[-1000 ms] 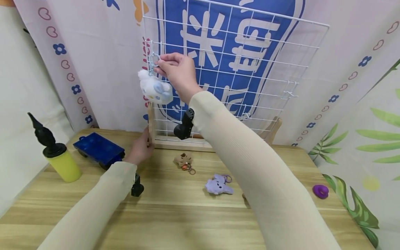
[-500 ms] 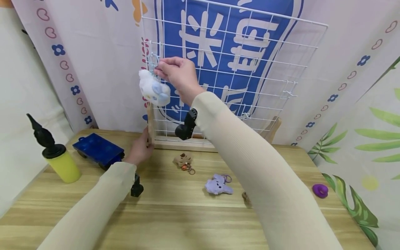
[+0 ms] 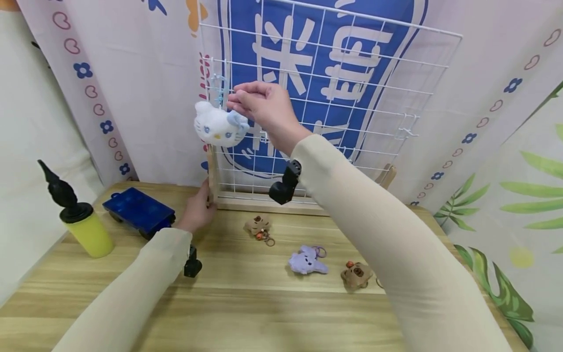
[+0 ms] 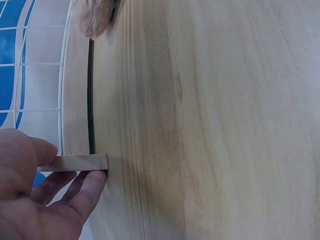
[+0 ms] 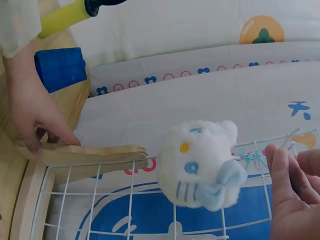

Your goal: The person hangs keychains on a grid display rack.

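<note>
A white plush cat-head keychain (image 3: 220,126) with a blue bow hangs by its light-blue ring and chain (image 3: 218,88) at the upper left of the white wire grid (image 3: 325,93). My right hand (image 3: 270,110) is just right of the chain, fingers loosely bent, with nothing seen between them. In the right wrist view the fingertips sit close to the chain, apart from the plush head (image 5: 200,165). Low at the left, my left hand (image 4: 45,190) grips the wooden stand (image 4: 82,162) between thumb and fingers.
On the wooden table (image 3: 246,313) lie a brown plush keychain (image 3: 257,225), a lilac plush keychain (image 3: 305,260) and another brown plush keychain (image 3: 356,275). A blue toy cart (image 3: 140,209) and a yellow pump (image 3: 90,234) stand left. A metal hook (image 3: 408,132) is on the grid's right.
My right hand has let go of the keychain ring and moved right. The plush cat head has swung round to face forward. My left hand stays on the stand.
</note>
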`<state>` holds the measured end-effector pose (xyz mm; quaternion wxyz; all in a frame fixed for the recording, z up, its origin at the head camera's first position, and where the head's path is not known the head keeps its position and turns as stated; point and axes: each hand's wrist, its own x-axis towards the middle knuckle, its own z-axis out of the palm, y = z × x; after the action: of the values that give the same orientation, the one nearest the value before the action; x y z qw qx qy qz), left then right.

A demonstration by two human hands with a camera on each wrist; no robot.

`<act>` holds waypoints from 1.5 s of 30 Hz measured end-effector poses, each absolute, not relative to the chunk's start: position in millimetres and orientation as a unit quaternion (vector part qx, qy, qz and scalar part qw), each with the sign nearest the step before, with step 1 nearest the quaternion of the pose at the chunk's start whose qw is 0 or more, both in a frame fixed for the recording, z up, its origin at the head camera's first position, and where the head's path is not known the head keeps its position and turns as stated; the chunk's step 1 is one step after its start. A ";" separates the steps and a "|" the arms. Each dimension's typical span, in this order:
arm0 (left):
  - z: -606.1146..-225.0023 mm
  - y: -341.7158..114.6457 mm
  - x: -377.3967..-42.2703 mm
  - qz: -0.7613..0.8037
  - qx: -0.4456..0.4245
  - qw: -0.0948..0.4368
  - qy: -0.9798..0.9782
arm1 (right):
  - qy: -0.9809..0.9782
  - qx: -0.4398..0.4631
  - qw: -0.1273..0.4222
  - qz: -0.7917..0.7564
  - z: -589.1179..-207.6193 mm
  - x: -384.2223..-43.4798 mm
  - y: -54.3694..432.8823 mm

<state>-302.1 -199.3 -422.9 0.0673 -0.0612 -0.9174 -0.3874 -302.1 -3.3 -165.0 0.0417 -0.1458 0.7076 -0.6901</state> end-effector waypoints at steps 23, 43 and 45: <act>-426.9 -201.0 -303.5 -0.394 -0.046 0.037 -0.917 | 0.783 -0.187 0.142 -0.576 -277.0 -270.2 71.5; -424.5 -198.9 -304.8 -0.394 -0.046 0.038 -0.917 | 0.893 -0.145 0.138 -0.403 -401.7 -297.8 98.2; -424.3 -198.7 -304.7 -0.393 -0.045 0.040 -0.917 | 0.894 -0.155 0.137 -0.399 -408.1 -298.3 94.5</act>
<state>-304.7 -198.7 -424.3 0.0399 -0.0451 -0.9174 -0.3934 -298.3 94.5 -408.1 0.1369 -0.1547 0.8935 -0.3987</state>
